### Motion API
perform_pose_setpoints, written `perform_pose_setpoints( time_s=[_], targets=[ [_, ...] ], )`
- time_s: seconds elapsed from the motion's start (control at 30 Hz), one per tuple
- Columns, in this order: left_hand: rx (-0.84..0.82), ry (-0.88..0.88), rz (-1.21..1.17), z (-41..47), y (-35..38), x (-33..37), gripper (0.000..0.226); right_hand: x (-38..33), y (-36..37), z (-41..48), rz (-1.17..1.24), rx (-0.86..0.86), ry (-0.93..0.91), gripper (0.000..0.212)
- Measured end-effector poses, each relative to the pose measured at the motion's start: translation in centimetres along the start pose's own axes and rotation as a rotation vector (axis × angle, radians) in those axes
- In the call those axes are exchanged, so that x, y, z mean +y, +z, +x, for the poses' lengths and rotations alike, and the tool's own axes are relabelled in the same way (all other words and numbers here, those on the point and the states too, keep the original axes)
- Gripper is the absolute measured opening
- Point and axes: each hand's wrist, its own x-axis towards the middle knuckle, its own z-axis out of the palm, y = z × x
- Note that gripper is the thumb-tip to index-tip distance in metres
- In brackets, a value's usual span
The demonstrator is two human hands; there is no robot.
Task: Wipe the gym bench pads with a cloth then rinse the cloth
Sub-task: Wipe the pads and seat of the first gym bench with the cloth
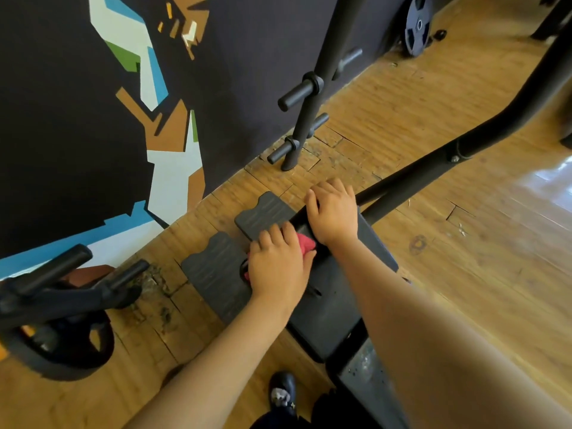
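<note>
Both hands served the wiping: the left hand (275, 264) clutched the red cloth (307, 243) on the bench pad (334, 308), the right hand (335, 212) gripped its end; the next move probably needed a firm sweep.

A single wide-angle camera, worn on the person's head, looks forward and steeply down along both bare forearms, which enter from the lower edge. The left hand (275, 264), gripping a cloth (307, 244), and the right hand (334, 209), curled over the end of the bench (328, 305), sit close to the lens at mid-frame. The view is tilted: the wall (62, 119) fills the upper left and the floor (464, 243) runs across the right. A weight plate (418, 24) lies far off at the top edge, a shoe (282, 391) directly below at the bottom.
</note>
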Motion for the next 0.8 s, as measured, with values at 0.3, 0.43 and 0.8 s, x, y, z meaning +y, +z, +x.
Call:
perform_pose_setpoints(
  time_s=[0.3,0.43,0.8],
  targets=[
    [0.067,0.103,-0.032,-1.8,0.8,-2.9,0.052,0.3,0.3,0.0,0.035,0.033,-0.007,0.051],
    [0.07,0.026,-0.121,-4.4,1.8,-5.0,0.049,0.3,0.4,-0.1,0.04,0.041,-0.005,0.049],
    [0.147,0.086,-0.165,-2.1,1.5,-3.0,0.051,0.3,0.4,-0.1,0.031,0.042,0.001,0.051]
  ],
)
